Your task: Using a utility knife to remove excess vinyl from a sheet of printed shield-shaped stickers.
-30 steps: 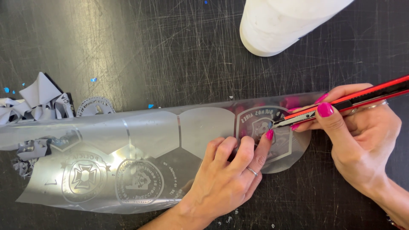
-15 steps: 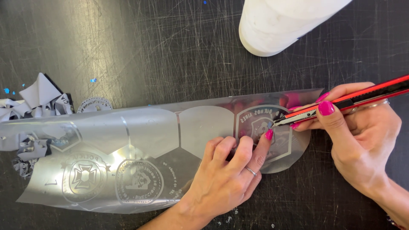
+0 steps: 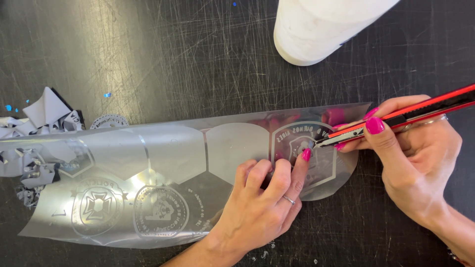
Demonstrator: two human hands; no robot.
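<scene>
Head view, single frame. Film sheet (image 3: 163,173), thin, silvery and translucent, lies across the lower centre of the frame on a dark, heavily scratched counter (image 3: 148,54). Round and shield-shaped emblems are cut into it; its left end lifts and curls slightly, so it is not flat throughout.

Left hand (image 3: 262,205), lower centre: fingers pressed flat on the film just below the shield emblem (image 3: 302,151), pinning it; nothing gripped. Ring on one finger.

Right hand (image 3: 410,153), right of frame: closed around a red and black utility knife (image 3: 396,117) in a pen-like hold, blade tip touching the emblem just beside the left forefinger.

Handling judgement: film looks very light, limp and glossy, likely to slide on the counter and to crease or tear along cut lines. Best held by flat pressure near the working point, or lifted by an uncut margin, not pinched at the emblems.

Surroundings: heap of stripped film scraps (image 3: 34,138) at left edge, touching the sheet's end. White roll (image 3: 321,27) at top right, well apart from the sheet.
</scene>
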